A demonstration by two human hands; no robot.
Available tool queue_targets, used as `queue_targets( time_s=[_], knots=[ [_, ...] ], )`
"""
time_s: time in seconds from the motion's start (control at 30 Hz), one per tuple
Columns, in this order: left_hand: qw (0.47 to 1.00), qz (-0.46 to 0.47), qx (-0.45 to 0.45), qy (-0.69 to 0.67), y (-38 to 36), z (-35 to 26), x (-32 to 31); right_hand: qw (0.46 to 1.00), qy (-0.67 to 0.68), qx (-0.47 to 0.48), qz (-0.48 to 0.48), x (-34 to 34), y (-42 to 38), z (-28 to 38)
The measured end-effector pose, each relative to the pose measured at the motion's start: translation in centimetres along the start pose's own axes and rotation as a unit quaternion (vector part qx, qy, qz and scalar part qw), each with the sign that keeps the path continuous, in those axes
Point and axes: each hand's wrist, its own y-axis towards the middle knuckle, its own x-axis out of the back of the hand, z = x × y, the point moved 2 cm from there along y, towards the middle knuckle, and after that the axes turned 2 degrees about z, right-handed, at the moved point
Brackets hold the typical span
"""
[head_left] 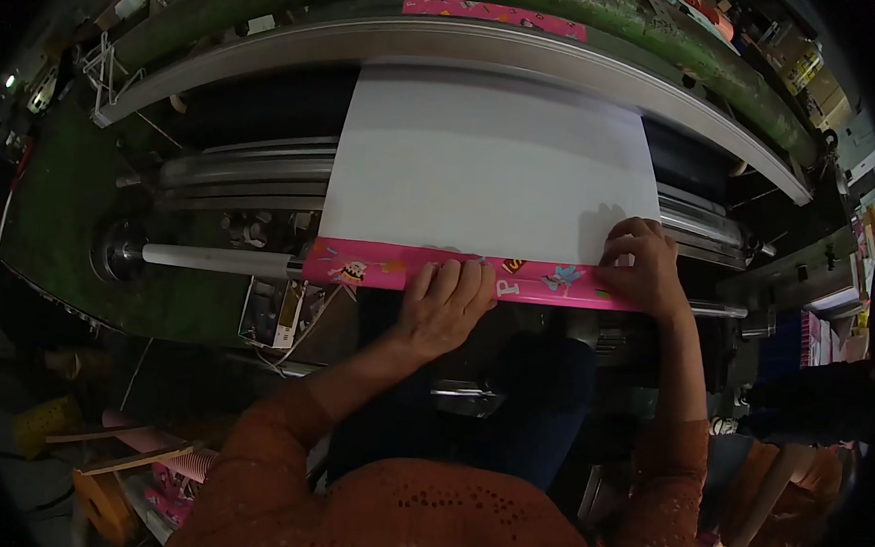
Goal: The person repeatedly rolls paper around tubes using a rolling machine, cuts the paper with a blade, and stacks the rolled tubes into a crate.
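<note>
A wide white sheet comes down from the machine and turns over at a pink roll printed with cartoon figures and letters. My left hand lies over the middle of this roll, its fingers curled round the top. At the roll's right end, my right hand has thumb and fingers bent together at the edge of the pink material; the fingertips are partly hidden. The roll sits on a metal shaft, with a white tube on the left side.
A metal crossbar spans the machine above the sheet, with a green beam behind it. Steel rollers run beneath the sheet. A small box stands below the shaft. Another person is at the lower right.
</note>
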Motion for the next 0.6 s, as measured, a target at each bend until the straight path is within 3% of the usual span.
queue_targets(
  time_s=[0.07, 0.1, 0.17, 0.3, 0.43, 0.57, 0.6],
  knots=[
    [0.999, 0.004, -0.005, 0.042, 0.3, 0.1, -0.1, 0.976, -0.115, -0.040, -0.183, -0.9, -1.5, 1.9],
    [0.999, 0.016, -0.001, 0.049, 0.4, 0.1, 0.0, 0.959, -0.116, -0.014, -0.260, -2.0, -2.6, 3.2],
    [0.998, 0.027, 0.001, 0.053, 0.7, -0.1, -0.1, 0.947, -0.078, 0.022, -0.310, -4.5, -4.2, 6.6],
    [0.998, -0.018, 0.023, 0.058, 1.1, -0.1, -0.8, 0.929, -0.045, 0.022, -0.366, -8.6, -3.0, 7.3],
    [0.994, -0.077, 0.027, 0.069, 1.7, 0.2, -1.1, 0.925, -0.056, 0.043, -0.372, -8.3, -1.8, 6.6],
    [0.995, -0.074, 0.051, 0.032, 2.1, 0.3, -0.8, 0.941, -0.057, 0.022, -0.332, -7.5, -1.1, 6.4],
    [0.997, -0.036, 0.062, 0.025, 2.3, 0.3, -0.5, 0.946, -0.039, 0.012, -0.322, -7.3, -1.0, 6.4]
  ],
)
